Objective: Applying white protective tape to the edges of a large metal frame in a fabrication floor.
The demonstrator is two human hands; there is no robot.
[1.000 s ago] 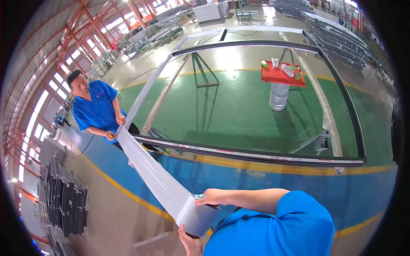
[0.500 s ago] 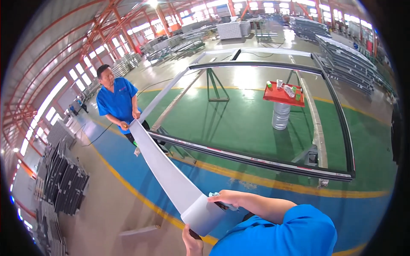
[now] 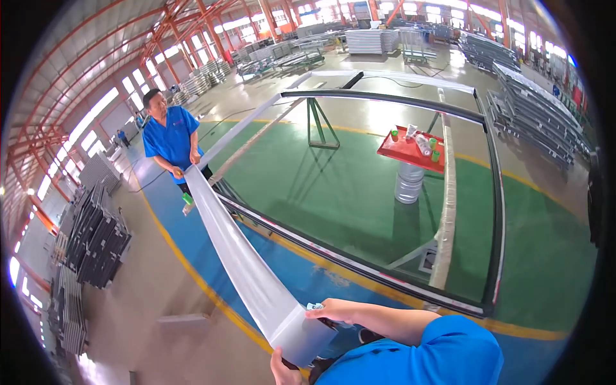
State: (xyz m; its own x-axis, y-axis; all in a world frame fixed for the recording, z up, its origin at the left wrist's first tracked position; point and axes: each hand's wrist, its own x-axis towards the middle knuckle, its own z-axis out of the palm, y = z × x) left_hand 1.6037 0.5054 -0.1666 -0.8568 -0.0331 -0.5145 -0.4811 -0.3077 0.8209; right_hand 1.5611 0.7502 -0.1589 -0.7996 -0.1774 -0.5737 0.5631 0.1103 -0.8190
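Observation:
A long strip of white film (image 3: 244, 269) stretches from my hands to a co-worker's hands (image 3: 186, 165) at the far left. At my end it meets a wide, pale grey roll (image 3: 307, 337). My left hand (image 3: 284, 370) is closed on the roll's near-left edge, its fingers partly tucked beneath. My right hand (image 3: 330, 311) grips the other end of the roll, with a small crumpled light-blue thing (image 3: 314, 307) at its fingertips. Its other fingers are hidden. The co-worker, in a blue shirt, stands by the corner of a large dark-edged frame (image 3: 359, 263).
The frame lies on green stands (image 3: 321, 125) and wrapped rails (image 3: 446, 205), right of the strip. Inside its outline, a red tray (image 3: 410, 147) with several small white and green items sits on a silvery drum (image 3: 409, 183). Stacked profiles (image 3: 96, 250) stand left; more stacks (image 3: 539, 115) lie far right.
My view has shifted, so the frame and tray sit differently in it. Both my hands and the roll appear slightly lower and farther left. The strip stays stretched between me and the co-worker.

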